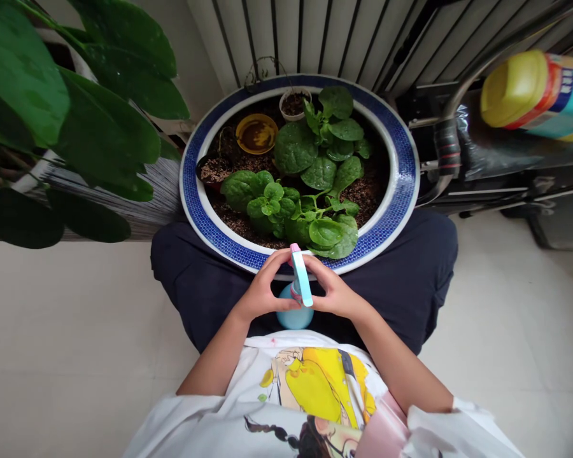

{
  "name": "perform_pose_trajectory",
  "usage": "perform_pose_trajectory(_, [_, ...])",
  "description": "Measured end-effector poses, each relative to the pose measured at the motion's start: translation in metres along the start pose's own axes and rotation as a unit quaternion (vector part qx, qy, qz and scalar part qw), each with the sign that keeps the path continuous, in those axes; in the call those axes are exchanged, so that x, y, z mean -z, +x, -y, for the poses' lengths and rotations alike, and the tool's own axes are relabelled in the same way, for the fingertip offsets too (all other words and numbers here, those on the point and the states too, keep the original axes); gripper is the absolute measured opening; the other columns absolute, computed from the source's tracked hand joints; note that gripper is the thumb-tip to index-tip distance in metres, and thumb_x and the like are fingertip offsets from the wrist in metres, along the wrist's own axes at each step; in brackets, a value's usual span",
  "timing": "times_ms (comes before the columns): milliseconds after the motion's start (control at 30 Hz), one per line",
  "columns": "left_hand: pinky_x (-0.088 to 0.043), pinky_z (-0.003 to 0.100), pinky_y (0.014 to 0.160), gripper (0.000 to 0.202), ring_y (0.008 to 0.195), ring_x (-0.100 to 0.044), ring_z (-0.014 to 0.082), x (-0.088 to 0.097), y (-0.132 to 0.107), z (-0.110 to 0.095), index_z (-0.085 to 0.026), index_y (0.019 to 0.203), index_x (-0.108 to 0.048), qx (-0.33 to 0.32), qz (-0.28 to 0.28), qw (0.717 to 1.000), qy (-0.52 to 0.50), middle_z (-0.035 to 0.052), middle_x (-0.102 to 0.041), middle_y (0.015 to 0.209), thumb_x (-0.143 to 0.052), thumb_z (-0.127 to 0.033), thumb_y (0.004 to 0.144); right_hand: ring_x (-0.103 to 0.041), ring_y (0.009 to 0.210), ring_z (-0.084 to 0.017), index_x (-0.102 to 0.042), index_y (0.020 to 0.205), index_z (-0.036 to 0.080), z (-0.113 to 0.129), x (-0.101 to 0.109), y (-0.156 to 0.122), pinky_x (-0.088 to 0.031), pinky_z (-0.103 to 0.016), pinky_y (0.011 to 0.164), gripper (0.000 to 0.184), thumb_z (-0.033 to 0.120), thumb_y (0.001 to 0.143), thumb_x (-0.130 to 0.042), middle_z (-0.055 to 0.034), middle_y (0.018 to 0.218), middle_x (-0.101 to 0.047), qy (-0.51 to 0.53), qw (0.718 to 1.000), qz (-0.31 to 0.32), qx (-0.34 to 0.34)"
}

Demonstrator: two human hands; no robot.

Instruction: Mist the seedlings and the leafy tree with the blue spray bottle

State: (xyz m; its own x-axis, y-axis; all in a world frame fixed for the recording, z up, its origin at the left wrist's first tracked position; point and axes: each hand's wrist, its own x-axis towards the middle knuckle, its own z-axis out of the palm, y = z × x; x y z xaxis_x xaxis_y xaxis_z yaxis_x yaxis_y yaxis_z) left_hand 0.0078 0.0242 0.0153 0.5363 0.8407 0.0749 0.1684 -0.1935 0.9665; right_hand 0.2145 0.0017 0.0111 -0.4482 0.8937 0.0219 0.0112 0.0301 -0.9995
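Observation:
A light blue spray bottle with a blue-and-pink spray head stands upright between my knees. My left hand and my right hand are both closed round its neck, fingertips at the head. Just beyond it sits a wide round planter with a blue-patterned rim, filled with dark soil and leafy green plants. The nozzle points toward the planter's near edge.
A yellow dish and two small pots of soil lie in the planter's far side. A large-leaved plant fills the left. A metal frame with a yellow-capped bottle stands at the right. Pale floor tiles lie on both sides.

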Motion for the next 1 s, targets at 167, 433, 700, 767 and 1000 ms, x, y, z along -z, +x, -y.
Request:
perform_pose_trajectory(167, [-0.030, 0.052, 0.116, 0.080, 0.139, -0.039, 0.0350, 0.002, 0.000, -0.003, -0.021, 0.140, -0.049, 0.005, 0.001, 0.999, -0.039, 0.0155, -0.049, 0.144, -0.060, -0.071, 0.078, -0.037, 0.142, -0.031, -0.042, 0.145, 0.028, -0.001, 0.003, -0.001, -0.035, -0.051, 0.115, 0.068, 0.055, 0.086, -0.064, -0.0110, 0.154, -0.039, 0.012, 1.000, 0.015, 0.003])
perform_pose_trajectory(433, [-0.027, 0.056, 0.117, 0.100, 0.141, -0.035, 0.0390, -0.002, -0.001, -0.001, -0.023, 0.145, -0.042, -0.017, 0.012, 1.000, 0.000, 0.0176, -0.042, 0.150, -0.066, -0.078, 0.064, -0.052, 0.126, -0.034, -0.049, 0.136, 0.025, -0.001, -0.005, 0.002, -0.045, -0.050, 0.104, 0.080, 0.055, 0.069, -0.080, -0.0139, 0.141, -0.050, -0.039, 0.998, -0.043, 0.010])
perform_pose_trajectory(700, [-0.031, 0.056, 0.115, 0.114, 0.141, -0.035, 0.0400, -0.016, -0.002, -0.001, -0.023, 0.148, -0.035, -0.017, -0.002, 1.000, 0.016, 0.0199, -0.037, 0.152, -0.073, -0.077, 0.055, -0.057, 0.115, -0.033, -0.052, 0.126, 0.024, 0.002, -0.007, 0.005, -0.047, -0.047, 0.097, 0.070, 0.055, 0.069, -0.079, -0.0123, 0.126, -0.058, -0.074, 0.993, -0.093, 0.015])
perform_pose_trajectory(767, [-0.034, 0.056, 0.113, 0.106, 0.136, -0.042, 0.0392, -0.017, -0.002, -0.004, -0.021, 0.145, -0.041, -0.012, -0.025, 0.999, 0.027, 0.0195, -0.044, 0.146, -0.075, -0.074, 0.058, -0.057, 0.111, -0.032, -0.054, 0.121, 0.024, 0.004, -0.008, 0.005, -0.047, -0.046, 0.096, 0.067, 0.053, 0.067, -0.080, -0.0114, 0.123, -0.058, -0.074, 0.993, -0.096, 0.012])
perform_pose_trajectory(1000, [-0.047, 0.048, 0.100, 0.081, 0.114, -0.059, 0.0331, -0.016, 0.000, -0.012, -0.018, 0.127, -0.057, 0.005, -0.066, 0.998, 0.022, 0.0147, -0.062, 0.124, -0.077, -0.065, 0.064, -0.060, 0.101, -0.029, -0.059, 0.105, 0.024, 0.009, -0.013, 0.004, -0.048, -0.042, 0.089, 0.047, 0.042, 0.067, -0.080, -0.0072, 0.108, -0.064, -0.087, 0.988, -0.124, 0.004])
